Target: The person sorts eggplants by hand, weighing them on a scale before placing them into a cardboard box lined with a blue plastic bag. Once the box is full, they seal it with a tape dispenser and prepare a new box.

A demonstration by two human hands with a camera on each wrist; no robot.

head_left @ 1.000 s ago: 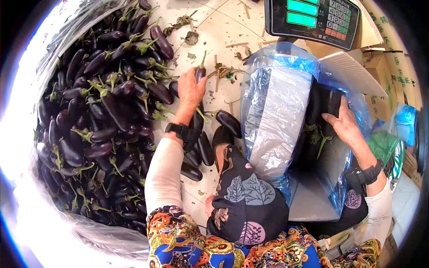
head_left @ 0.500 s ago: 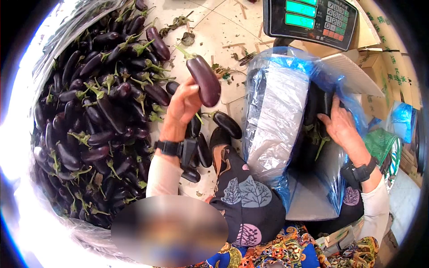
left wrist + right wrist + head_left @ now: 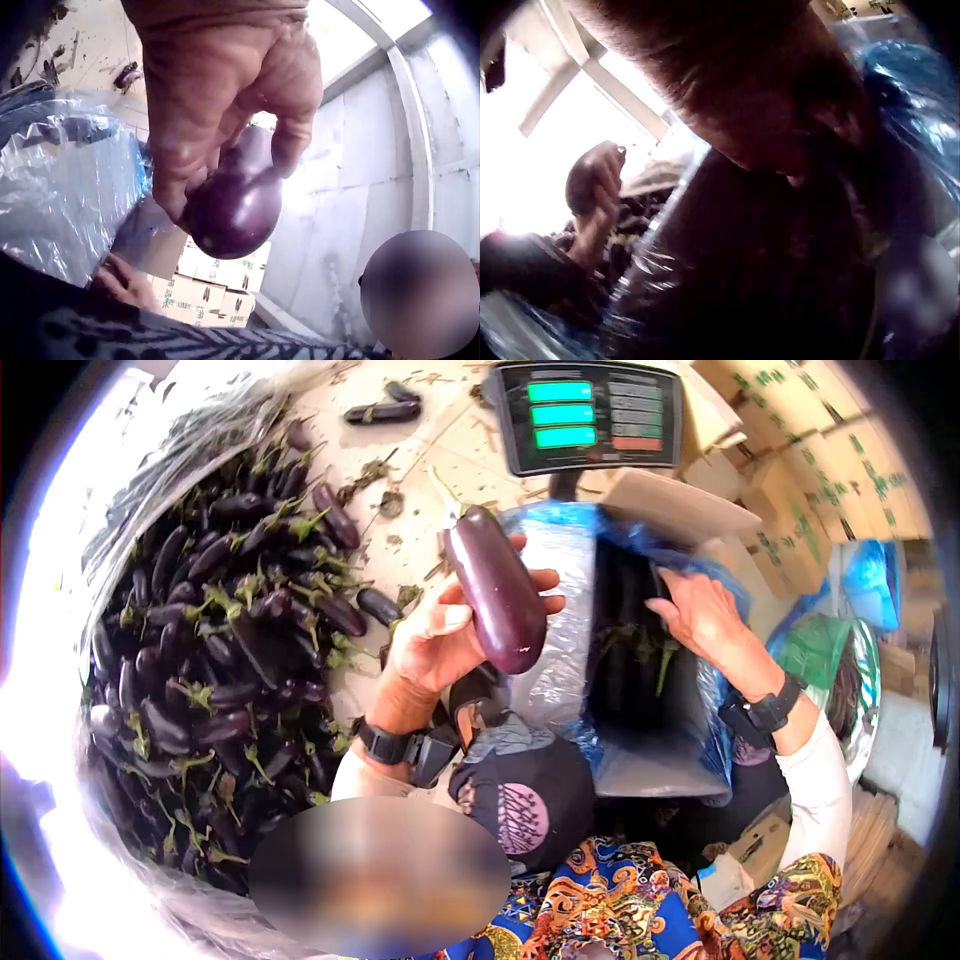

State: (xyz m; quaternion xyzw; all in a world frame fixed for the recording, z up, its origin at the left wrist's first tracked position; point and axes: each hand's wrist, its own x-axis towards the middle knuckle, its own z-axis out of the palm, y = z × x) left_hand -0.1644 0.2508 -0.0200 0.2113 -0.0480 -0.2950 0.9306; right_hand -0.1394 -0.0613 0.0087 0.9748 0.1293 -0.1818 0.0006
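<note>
My left hand (image 3: pixel 435 640) holds a large glossy purple eggplant (image 3: pixel 497 590) up in front of me, thumb on one side and fingertips round the other. Its pale stem points up and away. The left wrist view shows the rounded end of this eggplant (image 3: pixel 236 214) below the fingers. At the right side of a blue-plastic-lined box (image 3: pixel 665 765), my right hand (image 3: pixel 705 620) reaches in with loosely bent fingers over the dark eggplants (image 3: pixel 625 645) lying inside. The right wrist view is very dark around those fingertips.
A big heap of eggplants (image 3: pixel 215 660) in clear plastic fills the left. Two loose eggplants (image 3: pixel 385 412) lie on the floor at the back. A scale with a lit display (image 3: pixel 560 415) stands beyond the box. Stacked cartons (image 3: pixel 830 490) and a green bag (image 3: pixel 815 655) are at right.
My left hand has picked the eggplant up off the floor and brought it higher and closer, turning palm up. My right hand has stayed at the box. The head view has shifted rightward.
</note>
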